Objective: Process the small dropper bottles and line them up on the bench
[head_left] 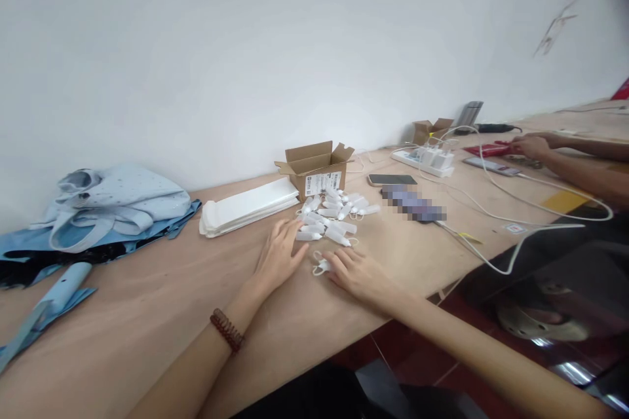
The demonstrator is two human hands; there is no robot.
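Observation:
Several small frosted plastic bottles (337,209) with white caps and thin white loops lie in a loose pile on the table (196,314). My left hand (280,252) rests at the pile's left edge, its thumb apart from the fingers and its fingertips close to the nearest bottles; nothing shows in its grasp. Just in front of the pile, my right hand (358,275) has its fingers closed over one small bottle (323,266). The white cap end and loop of that bottle stick out to the left, while the fingers hide the rest.
Behind the pile stand an open cardboard box (317,173) and a stack of white paper sleeves (250,206). Phones (392,179), a power strip (425,160) and white cables lie to the right. Blue cloth (118,200) is at left. Another person's hands (533,144) work at far right.

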